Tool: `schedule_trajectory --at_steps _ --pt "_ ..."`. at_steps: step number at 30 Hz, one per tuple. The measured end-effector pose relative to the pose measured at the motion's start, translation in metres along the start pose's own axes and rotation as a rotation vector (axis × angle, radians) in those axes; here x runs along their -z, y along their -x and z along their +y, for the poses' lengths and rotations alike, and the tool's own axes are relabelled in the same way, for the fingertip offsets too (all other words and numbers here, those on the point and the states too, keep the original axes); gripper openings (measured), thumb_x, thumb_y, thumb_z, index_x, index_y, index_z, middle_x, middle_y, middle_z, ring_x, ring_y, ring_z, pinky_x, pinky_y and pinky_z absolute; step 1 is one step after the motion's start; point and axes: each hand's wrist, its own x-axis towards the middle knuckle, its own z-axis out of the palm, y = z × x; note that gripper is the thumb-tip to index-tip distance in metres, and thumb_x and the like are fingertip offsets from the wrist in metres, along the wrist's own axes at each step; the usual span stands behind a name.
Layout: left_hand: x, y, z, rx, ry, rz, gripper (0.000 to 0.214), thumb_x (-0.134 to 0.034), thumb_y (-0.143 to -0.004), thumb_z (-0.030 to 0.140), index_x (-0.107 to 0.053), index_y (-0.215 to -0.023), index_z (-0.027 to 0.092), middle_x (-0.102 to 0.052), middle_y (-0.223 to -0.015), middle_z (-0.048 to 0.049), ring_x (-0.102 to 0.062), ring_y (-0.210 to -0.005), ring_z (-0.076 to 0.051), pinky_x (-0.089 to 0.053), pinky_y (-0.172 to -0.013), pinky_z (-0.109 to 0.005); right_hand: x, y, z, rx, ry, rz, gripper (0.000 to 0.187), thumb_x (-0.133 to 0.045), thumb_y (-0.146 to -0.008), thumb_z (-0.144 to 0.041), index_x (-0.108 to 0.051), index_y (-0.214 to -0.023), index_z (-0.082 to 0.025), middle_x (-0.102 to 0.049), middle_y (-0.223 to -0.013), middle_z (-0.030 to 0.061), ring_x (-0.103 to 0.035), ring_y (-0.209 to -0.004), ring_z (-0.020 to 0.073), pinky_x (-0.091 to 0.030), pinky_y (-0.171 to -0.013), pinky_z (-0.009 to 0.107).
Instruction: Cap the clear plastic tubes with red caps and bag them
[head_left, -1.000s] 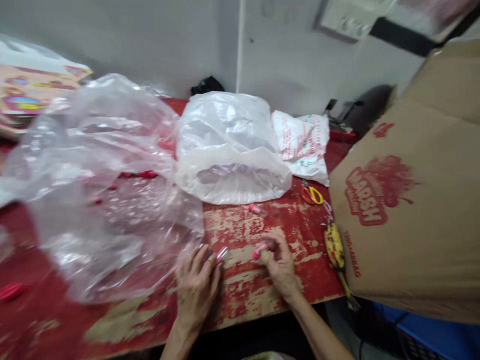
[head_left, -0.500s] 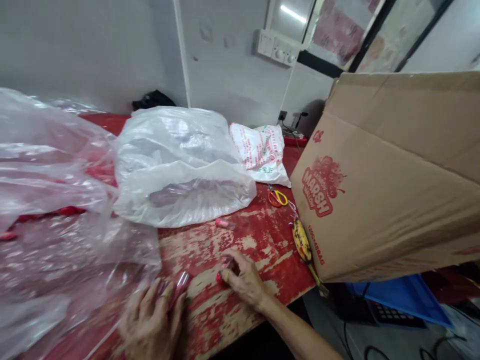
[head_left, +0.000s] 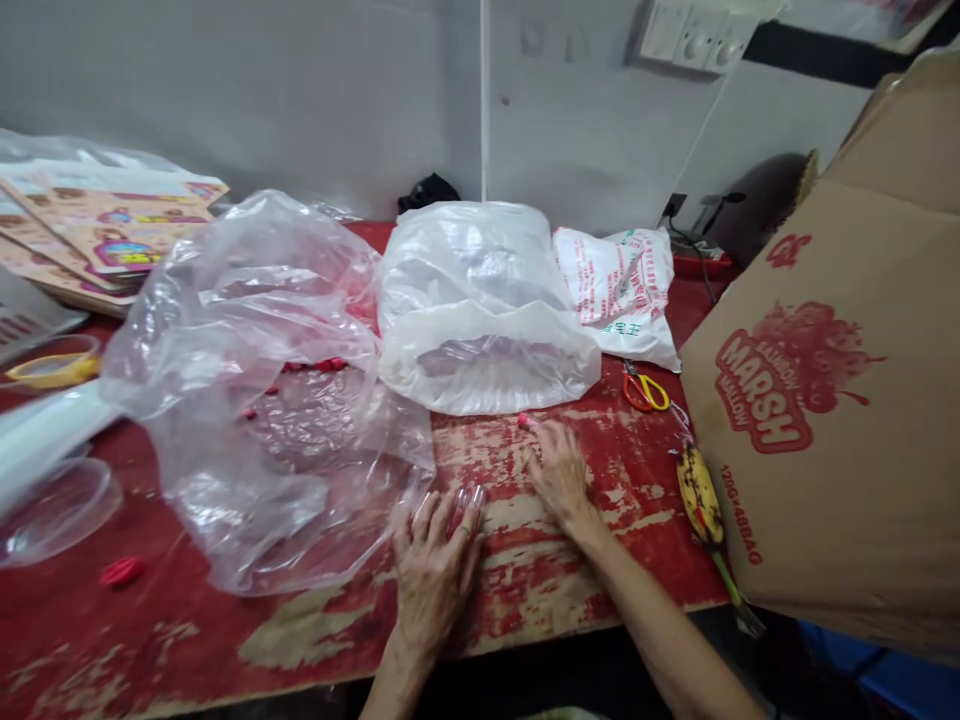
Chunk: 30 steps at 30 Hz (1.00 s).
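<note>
My left hand (head_left: 435,560) rests on the worn red table, its fingers curled over small clear tubes (head_left: 463,508) with some pink or red showing. My right hand (head_left: 559,475) reaches further forward with its fingers on a small tube whose red cap (head_left: 524,421) sticks out past the fingertips. The fingers hide the rest of that tube. A large clear plastic bag (head_left: 292,480) lies left of my left hand, with several small red pieces (head_left: 322,366) in or under it. Beyond both hands sits a whitish plastic bag (head_left: 487,350), its mouth facing me.
Right of my right hand lie yellow-and-red-handled scissors (head_left: 646,390) and a spotted banana (head_left: 699,495), beside a big cardboard box (head_left: 825,430). A printed white packet (head_left: 626,290) lies behind. Leftward are a red cap (head_left: 121,572), a clear lid (head_left: 64,515) and printed packaging (head_left: 112,230).
My view has swung left. My right hand, which held a small red-capped tube nearer me, has moved forward to the tube lying before the whitish bag. My left hand stays over its tubes.
</note>
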Motion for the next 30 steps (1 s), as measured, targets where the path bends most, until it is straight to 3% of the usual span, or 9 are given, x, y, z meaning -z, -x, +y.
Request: schedule_trajectory --at_steps 4,10,14,16,20,24,27,30 --pt "-0.001 0.001 0.001 0.023 0.010 -0.019 0.027 -0.053 -0.087 0.024 -0.066 -0.110 0.021 -0.064 -0.119 -0.0120 -0.052 -0.115 -0.029 -0.029 -0.105 -0.055 -0.004 -0.024 0.029 0.036 0.068 -0.071 0.037 -0.049 -0.081 -0.012 -0.056 -0.117 -0.015 -0.058 -0.114 0.0169 -0.049 -0.108 0.0305 -0.037 -0.091 0.048" --pt "0.002 0.001 0.002 0.034 0.006 -0.045 0.027 -0.054 -0.087 0.025 -0.067 -0.111 0.021 -0.065 -0.119 -0.0112 -0.053 -0.114 -0.029 -0.031 -0.103 -0.054 0.006 -0.009 0.032 0.088 -0.193 -0.150 0.028 -0.042 -0.086 -0.016 -0.061 -0.108 -0.019 -0.062 -0.103 0.0074 -0.060 -0.092 0.0176 -0.048 -0.080 0.030" --pt "0.001 0.001 0.003 0.037 -0.011 -0.074 0.028 -0.054 -0.086 0.025 -0.066 -0.112 0.021 -0.064 -0.120 -0.0118 -0.052 -0.115 -0.030 -0.031 -0.103 -0.054 0.033 0.017 0.029 -0.101 -0.576 -0.168 0.025 -0.053 -0.082 -0.027 -0.059 -0.105 -0.018 -0.065 -0.093 0.0041 -0.063 -0.078 0.0155 -0.051 -0.068 0.026" --pt "0.001 0.001 0.003 0.033 -0.021 -0.086 0.028 -0.054 -0.086 0.024 -0.066 -0.112 0.021 -0.063 -0.121 -0.0123 -0.052 -0.116 -0.030 -0.031 -0.103 -0.054 0.043 0.027 0.028 -0.163 -0.606 -0.144 0.027 -0.059 -0.078 -0.029 -0.059 -0.103 -0.018 -0.066 -0.088 0.0031 -0.062 -0.073 0.0154 -0.050 -0.064 0.026" --pt "0.001 0.001 0.003 0.038 -0.027 -0.092 0.028 -0.055 -0.086 0.025 -0.066 -0.111 0.021 -0.063 -0.122 -0.0119 -0.052 -0.116 -0.029 -0.030 -0.104 -0.054 0.050 0.040 0.029 0.061 -0.428 -0.096 0.023 -0.057 -0.084 -0.026 -0.062 -0.105 -0.020 -0.068 -0.094 0.0054 -0.063 -0.083 0.0175 -0.051 -0.074 0.029" --pt "0.002 0.001 0.003 0.049 -0.018 -0.095 0.027 -0.054 -0.086 0.026 -0.066 -0.110 0.021 -0.063 -0.122 -0.0115 -0.051 -0.117 -0.029 -0.030 -0.105 -0.052 0.048 0.046 0.030 0.338 -0.268 -0.021 0.034 -0.047 -0.089 -0.020 -0.057 -0.122 -0.022 -0.067 -0.100 0.0084 -0.063 -0.094 0.0201 -0.052 -0.083 0.035" --pt "0.002 0.002 0.004 0.058 -0.013 -0.103 0.027 -0.054 -0.087 0.026 -0.066 -0.111 0.022 -0.063 -0.122 -0.0108 -0.051 -0.118 -0.028 -0.030 -0.105 -0.052 0.045 0.050 0.028 0.424 -0.204 0.057 0.041 -0.045 -0.091 -0.017 -0.051 -0.130 -0.025 -0.065 -0.102 0.0093 -0.063 -0.096 0.0204 -0.053 -0.083 0.036" --pt "0.002 0.002 0.004 0.062 -0.015 -0.103 0.028 -0.054 -0.087 0.025 -0.065 -0.112 0.023 -0.063 -0.122 -0.0107 -0.051 -0.117 -0.028 -0.030 -0.105 -0.052 0.037 0.054 0.027 0.456 -0.139 0.010 0.042 -0.045 -0.091 -0.016 -0.050 -0.132 -0.026 -0.065 -0.102 0.0098 -0.063 -0.094 0.0205 -0.054 -0.081 0.035"
